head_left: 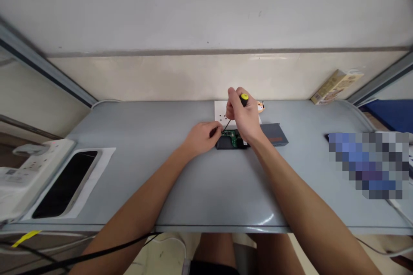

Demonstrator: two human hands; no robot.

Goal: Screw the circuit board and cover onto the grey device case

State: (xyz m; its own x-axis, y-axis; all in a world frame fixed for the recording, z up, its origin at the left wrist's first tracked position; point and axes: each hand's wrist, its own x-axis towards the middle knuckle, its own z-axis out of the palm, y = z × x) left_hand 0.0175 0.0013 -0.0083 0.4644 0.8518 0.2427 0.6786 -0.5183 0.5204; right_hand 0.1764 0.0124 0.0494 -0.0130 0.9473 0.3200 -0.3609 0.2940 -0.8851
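Note:
A black device with an exposed green circuit board [229,139] lies on the desk in front of me. My right hand [247,116] is wrapped round a screwdriver [244,99] with a black and yellow handle, tilted so its thin shaft points down and left at the board's upper left part. Bent and pinched together, the fingers of my left hand [203,137] rest at the device's upper left corner, close to the screwdriver tip. What lies between them is hidden. Behind the device, several small dark screws sit on a white paper [220,107], partly covered by my right hand.
A dark grey box [276,134] lies right of the device. On the grey desk [138,167], a phone [66,184] on white paper and a power strip [35,167] are at left. A yellowish carton [335,87] leans at the back right, and a blurred-out item [361,163] lies at right.

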